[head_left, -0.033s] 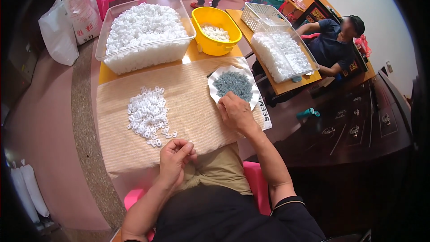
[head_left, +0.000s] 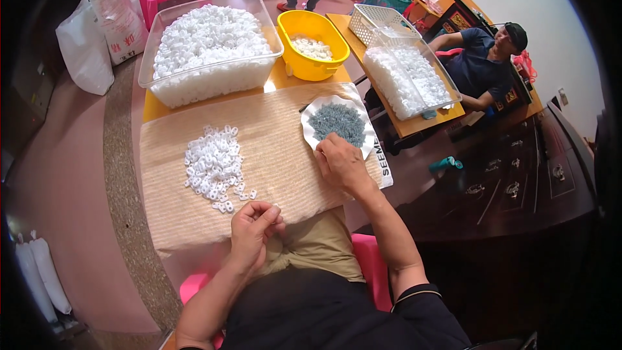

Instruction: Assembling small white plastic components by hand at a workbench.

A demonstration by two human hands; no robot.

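My left hand (head_left: 254, 228) is closed in a pinch over the near edge of a cloth-covered table. Whatever sits between its thumb and fingers is too small to make out. Close by lies a loose heap of small white plastic pieces with holes (head_left: 212, 162), a few scattered toward my hand. My right hand (head_left: 342, 163) reaches to the near side of a white wavy-rimmed plate (head_left: 313, 102). Its fingers bend together at a pile of tiny grey-blue pieces (head_left: 337, 123) on that plate, and their tips are partly hidden.
Beyond the striped beige cloth (head_left: 278, 110) stand a large clear bin (head_left: 214, 84) of white pieces and a yellow tub (head_left: 314, 70). At right, a co-worker (head_left: 483, 68) sits by another clear bin (head_left: 405, 94). White sacks (head_left: 84, 48) stand on the floor at left.
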